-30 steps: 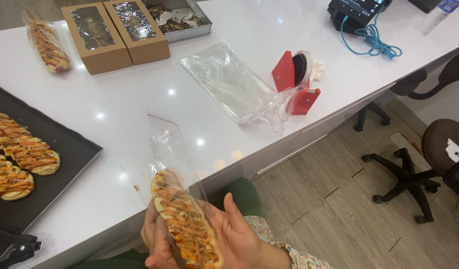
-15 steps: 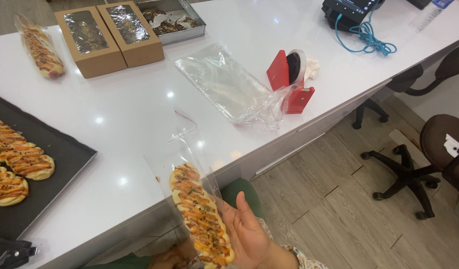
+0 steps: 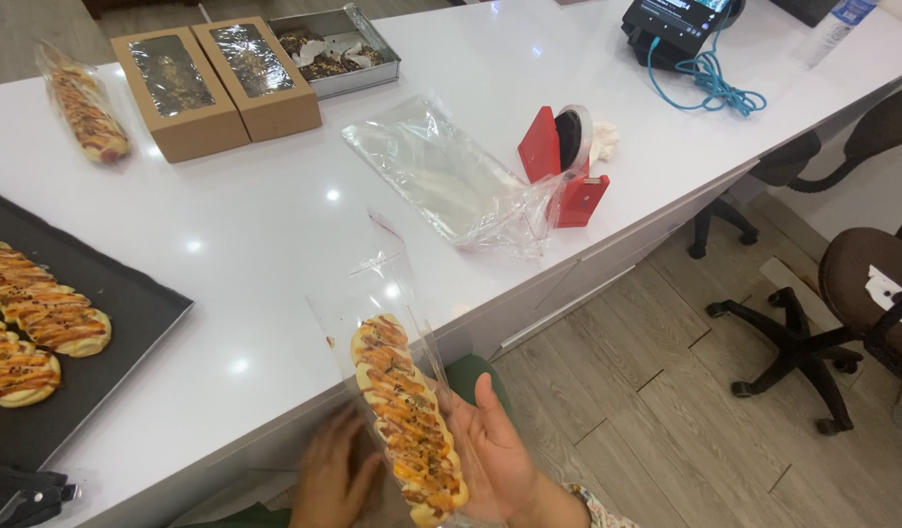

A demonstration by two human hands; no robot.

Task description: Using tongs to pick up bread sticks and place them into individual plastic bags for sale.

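A long braided pastry (image 3: 407, 418) with orange topping lies inside a clear plastic bag (image 3: 373, 284), below the table's front edge. My right hand (image 3: 495, 455) supports the bagged pastry from the right side and underneath, palm up. My left hand (image 3: 332, 479) is blurred at the bottom, just left of the pastry, fingers spread; whether it touches the bag is unclear. The bag's open end stands up above the pastry.
A dark tray (image 3: 128, 313) at the left holds several similar pastries (image 3: 50, 318). Spare clear bags (image 3: 441, 176) and a red tape dispenser (image 3: 563, 166) lie on the white table (image 3: 275, 215). Two brown boxes (image 3: 216, 83), a bagged pastry (image 3: 84, 108) and a metal tin (image 3: 343, 44) sit at the back. Office chairs (image 3: 852, 293) stand at the right.
The pastry has slid deeper into the bag and turned more upright. My left hand has dropped off the pastry to the lower left; my right hand now carries it.
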